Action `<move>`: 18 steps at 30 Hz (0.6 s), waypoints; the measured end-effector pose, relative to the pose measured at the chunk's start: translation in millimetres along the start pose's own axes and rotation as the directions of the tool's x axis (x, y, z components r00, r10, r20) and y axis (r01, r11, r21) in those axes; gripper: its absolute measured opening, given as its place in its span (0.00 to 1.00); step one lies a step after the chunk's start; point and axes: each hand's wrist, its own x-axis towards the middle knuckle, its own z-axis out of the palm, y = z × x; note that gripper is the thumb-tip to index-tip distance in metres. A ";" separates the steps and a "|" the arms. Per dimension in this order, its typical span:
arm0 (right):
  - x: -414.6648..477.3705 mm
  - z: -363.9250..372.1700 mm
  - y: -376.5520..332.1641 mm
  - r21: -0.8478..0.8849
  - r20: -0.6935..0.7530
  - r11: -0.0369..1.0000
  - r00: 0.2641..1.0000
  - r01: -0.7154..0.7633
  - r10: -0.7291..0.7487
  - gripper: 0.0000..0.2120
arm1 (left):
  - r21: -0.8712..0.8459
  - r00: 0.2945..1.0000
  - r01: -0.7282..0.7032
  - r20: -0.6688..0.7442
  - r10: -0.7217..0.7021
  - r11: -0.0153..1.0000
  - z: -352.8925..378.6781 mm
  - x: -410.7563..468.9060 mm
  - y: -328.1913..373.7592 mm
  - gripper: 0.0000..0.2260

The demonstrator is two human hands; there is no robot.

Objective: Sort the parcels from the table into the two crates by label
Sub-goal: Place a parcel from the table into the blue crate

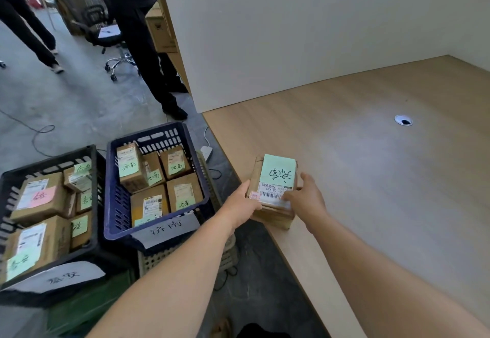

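The fingers (246,188) of the left hand (242,205) wrap the parcel's left side, with the thumb lying over its near top edge. The right hand (309,201) comes in from the other side: its fingers bend over the near right corner onto the white label (273,192), and its thumb points up along the right edge. Both hands hold the parcel (275,214) between them, fingers narrow around it.

The parcel sits on the counter (371,178), right by the left edge. It is a thick brown cardboard block with soft, worn corners and creased sides. A pale green note (278,172) with black handwriting covers the far half of its top. The white label below it has a barcode and a small red stamp at one corner.

The counter is smooth, pale wood grain with a round cable hole (403,120), and a plain white partition (291,32) backs it.

To the left, below the counter, a blue crate (111,192) of slotted plastic holds cardboard parcels with green notes and has a paper sign (167,229) on its near rim. It rests on a beige perforated basket (159,260). Just beside it, a black crate (47,161) holds more boxes, one of them with a pink note. Farther off, two people's legs stand on the grey concrete floor (79,99).
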 end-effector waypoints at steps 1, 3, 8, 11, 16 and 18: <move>1.4 -3.8 1.6 -0.008 -0.014 1.000 1.000 -0.021 0.021 0.33 | -0.001 1.000 0.008 -0.012 -0.008 1.000 -1.1 2.9 0.6 0.31; 4.6 -9.9 4.4 -0.024 -0.050 0.998 0.997 -0.053 0.052 0.35 | 0.016 0.999 0.007 -0.039 -0.006 1.000 -3.2 7.3 4.4 0.30; 15.3 -15.9 4.5 -0.186 -0.145 0.981 0.985 0.062 -0.090 0.34 | 0.114 0.972 -0.058 -0.220 0.082 0.992 -0.2 11.4 16.2 0.28; 20.9 -18.7 1.9 -0.225 -0.078 0.965 0.984 0.137 -0.158 0.31 | 0.126 0.953 0.051 -0.304 -0.011 0.991 -1.0 8.2 18.4 0.29; 20.2 -24.2 3.6 -0.309 -0.112 0.946 0.985 0.094 -0.135 0.27 | -0.047 0.977 0.116 -0.172 -0.122 0.992 -0.1 1.8 18.9 0.31; 17.9 -27.8 3.4 -0.407 -0.196 0.913 0.977 -0.006 -0.081 0.26 | -0.124 0.975 0.028 -0.214 -0.055 0.992 -1.0 2.0 20.8 0.33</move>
